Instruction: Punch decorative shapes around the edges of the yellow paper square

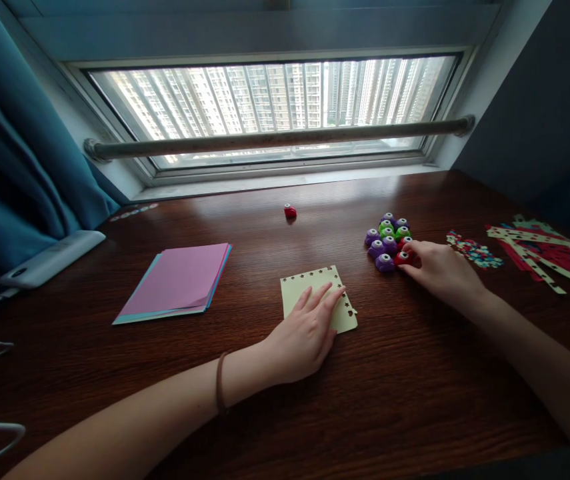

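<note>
Paper [175, 277], pink on top with blue showing at its edges, lies stacked on the worktop [375, 407] left of the yellow sheet [291, 290]. One lone red punch [290, 212] stands beyond that sheet, well apart from it. The left hand [305, 333] rests palm down on the yellow sheet, its fingers long and slightly parted, pressing rather than gripping. Small cut-outs line the sheet's far and right edges; the hand covers much of the near part, so I cannot tell its long axis, though it looks roughly square. Right of the sheet's far right corner sits the cluster of purple and green punches [385, 245], and at the cluster's near right side is a red punch [403, 259]. The right hand [439, 270] is much the nearer one to it: thumb and fingers close narrowly around this punch from the right, while the sheet's punched right edge faces it across bare wood. Farther right of the sheet lie confetti [475, 251] and cut strips [539, 250].
</note>
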`<state>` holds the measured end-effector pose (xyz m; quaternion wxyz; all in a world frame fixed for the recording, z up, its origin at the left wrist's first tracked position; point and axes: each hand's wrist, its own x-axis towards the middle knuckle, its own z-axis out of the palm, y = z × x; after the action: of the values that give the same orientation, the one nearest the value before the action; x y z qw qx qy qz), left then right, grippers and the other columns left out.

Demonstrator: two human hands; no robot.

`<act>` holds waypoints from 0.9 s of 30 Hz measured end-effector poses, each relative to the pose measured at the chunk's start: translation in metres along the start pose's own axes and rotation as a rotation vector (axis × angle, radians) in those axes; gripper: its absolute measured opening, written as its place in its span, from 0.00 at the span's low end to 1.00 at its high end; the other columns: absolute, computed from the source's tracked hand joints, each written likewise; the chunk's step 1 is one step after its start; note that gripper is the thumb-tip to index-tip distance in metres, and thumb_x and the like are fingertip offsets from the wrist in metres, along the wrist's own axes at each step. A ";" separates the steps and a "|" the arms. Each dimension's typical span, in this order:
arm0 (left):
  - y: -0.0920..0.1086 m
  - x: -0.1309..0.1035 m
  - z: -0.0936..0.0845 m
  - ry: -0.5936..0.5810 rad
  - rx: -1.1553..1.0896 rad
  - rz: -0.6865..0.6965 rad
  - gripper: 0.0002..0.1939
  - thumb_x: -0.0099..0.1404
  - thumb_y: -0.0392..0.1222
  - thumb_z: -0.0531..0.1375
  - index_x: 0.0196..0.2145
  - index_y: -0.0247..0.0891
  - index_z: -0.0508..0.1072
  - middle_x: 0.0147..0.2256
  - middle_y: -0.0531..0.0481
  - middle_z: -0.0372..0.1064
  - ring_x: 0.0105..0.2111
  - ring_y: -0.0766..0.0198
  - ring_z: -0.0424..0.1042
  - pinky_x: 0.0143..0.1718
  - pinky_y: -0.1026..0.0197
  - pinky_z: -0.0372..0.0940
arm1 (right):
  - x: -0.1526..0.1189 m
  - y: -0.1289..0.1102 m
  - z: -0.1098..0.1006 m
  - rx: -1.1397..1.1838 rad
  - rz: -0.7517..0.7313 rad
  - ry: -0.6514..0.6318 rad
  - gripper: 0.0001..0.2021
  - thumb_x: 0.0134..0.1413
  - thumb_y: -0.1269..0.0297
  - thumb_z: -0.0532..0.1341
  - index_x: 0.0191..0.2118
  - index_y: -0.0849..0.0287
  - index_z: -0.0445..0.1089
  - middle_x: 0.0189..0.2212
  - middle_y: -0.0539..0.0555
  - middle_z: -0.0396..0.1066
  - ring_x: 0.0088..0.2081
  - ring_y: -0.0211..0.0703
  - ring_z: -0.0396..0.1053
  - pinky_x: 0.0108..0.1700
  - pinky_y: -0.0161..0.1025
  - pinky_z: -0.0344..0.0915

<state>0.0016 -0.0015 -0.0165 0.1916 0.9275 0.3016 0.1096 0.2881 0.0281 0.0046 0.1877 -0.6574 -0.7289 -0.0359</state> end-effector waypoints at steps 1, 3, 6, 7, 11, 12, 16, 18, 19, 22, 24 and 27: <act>0.000 -0.001 0.000 0.015 -0.004 -0.007 0.31 0.64 0.35 0.47 0.62 0.32 0.39 0.61 0.38 0.45 0.62 0.55 0.38 0.61 0.43 0.40 | -0.001 -0.003 0.000 -0.037 -0.030 0.049 0.11 0.49 0.62 0.61 0.40 0.59 0.69 0.35 0.58 0.70 0.35 0.53 0.68 0.33 0.43 0.63; 0.000 -0.002 0.001 0.057 -0.010 -0.017 0.31 0.63 0.35 0.48 0.61 0.33 0.40 0.60 0.38 0.45 0.62 0.54 0.39 0.60 0.44 0.42 | -0.004 -0.014 0.001 -0.022 -0.108 0.139 0.09 0.51 0.62 0.60 0.39 0.59 0.69 0.37 0.60 0.68 0.38 0.54 0.66 0.38 0.46 0.62; 0.000 -0.002 0.003 0.116 -0.007 -0.014 0.31 0.62 0.35 0.51 0.60 0.33 0.43 0.59 0.38 0.47 0.61 0.53 0.41 0.60 0.44 0.44 | -0.016 -0.038 0.007 0.294 -0.222 -0.024 0.06 0.55 0.63 0.58 0.34 0.58 0.69 0.31 0.54 0.67 0.32 0.45 0.65 0.34 0.40 0.63; 0.000 -0.002 0.004 0.130 -0.003 -0.010 0.30 0.62 0.36 0.52 0.59 0.33 0.45 0.58 0.38 0.48 0.60 0.52 0.42 0.60 0.44 0.44 | -0.020 -0.046 0.010 0.406 -0.248 -0.129 0.06 0.55 0.62 0.59 0.33 0.58 0.69 0.29 0.53 0.67 0.29 0.42 0.65 0.31 0.37 0.62; 0.000 -0.001 0.004 0.174 0.012 -0.014 0.26 0.62 0.38 0.54 0.56 0.32 0.49 0.54 0.36 0.51 0.58 0.51 0.47 0.59 0.45 0.48 | -0.034 -0.066 0.023 0.544 -0.275 -0.270 0.09 0.49 0.61 0.64 0.38 0.57 0.71 0.32 0.52 0.68 0.35 0.44 0.64 0.38 0.40 0.63; 0.000 -0.001 0.004 0.182 0.013 -0.017 0.25 0.62 0.39 0.54 0.54 0.32 0.51 0.53 0.36 0.52 0.57 0.51 0.48 0.58 0.45 0.49 | -0.036 -0.068 0.024 0.551 -0.276 -0.264 0.10 0.48 0.61 0.65 0.38 0.56 0.71 0.33 0.52 0.69 0.36 0.45 0.63 0.40 0.41 0.62; -0.001 -0.001 0.005 0.215 0.009 -0.024 0.19 0.61 0.40 0.56 0.49 0.35 0.55 0.50 0.38 0.54 0.53 0.51 0.53 0.54 0.47 0.55 | -0.040 -0.074 0.026 0.655 -0.272 -0.255 0.10 0.47 0.63 0.66 0.39 0.55 0.72 0.35 0.52 0.70 0.39 0.45 0.63 0.42 0.42 0.62; -0.001 -0.001 0.005 0.226 0.017 -0.042 0.16 0.61 0.41 0.57 0.45 0.36 0.58 0.47 0.39 0.55 0.49 0.52 0.56 0.50 0.47 0.58 | -0.043 -0.078 0.025 0.706 -0.263 -0.261 0.11 0.48 0.64 0.66 0.40 0.55 0.71 0.36 0.52 0.70 0.38 0.45 0.63 0.39 0.41 0.63; -0.001 -0.001 0.005 0.229 0.028 -0.054 0.14 0.61 0.42 0.57 0.43 0.36 0.59 0.46 0.40 0.56 0.47 0.52 0.57 0.49 0.47 0.59 | -0.045 -0.080 0.024 0.704 -0.255 -0.247 0.12 0.48 0.65 0.66 0.41 0.55 0.70 0.36 0.52 0.70 0.39 0.45 0.62 0.39 0.41 0.64; 0.000 0.000 0.005 0.222 0.070 -0.074 0.10 0.61 0.44 0.57 0.36 0.36 0.62 0.41 0.41 0.58 0.43 0.53 0.59 0.45 0.48 0.61 | -0.050 -0.085 0.023 0.551 -0.201 -0.139 0.12 0.48 0.64 0.65 0.40 0.57 0.68 0.37 0.54 0.68 0.40 0.48 0.61 0.41 0.45 0.63; 0.000 0.001 0.004 0.203 0.091 -0.068 0.09 0.62 0.44 0.57 0.33 0.36 0.62 0.38 0.44 0.59 0.40 0.55 0.60 0.44 0.49 0.61 | -0.053 -0.086 0.024 0.425 -0.158 -0.115 0.10 0.47 0.62 0.66 0.35 0.59 0.67 0.34 0.55 0.67 0.38 0.50 0.60 0.40 0.47 0.62; 0.001 0.003 0.003 0.169 0.121 -0.043 0.09 0.64 0.44 0.54 0.29 0.37 0.62 0.33 0.46 0.60 0.36 0.57 0.60 0.40 0.52 0.62 | -0.055 -0.084 0.026 0.394 -0.153 -0.176 0.09 0.48 0.60 0.65 0.29 0.58 0.65 0.28 0.53 0.66 0.35 0.49 0.60 0.36 0.45 0.62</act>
<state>0.0053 -0.0017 -0.0187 0.1114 0.9181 0.3428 0.1647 0.2038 -0.0271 -0.0204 0.2450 -0.5516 -0.7830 0.1504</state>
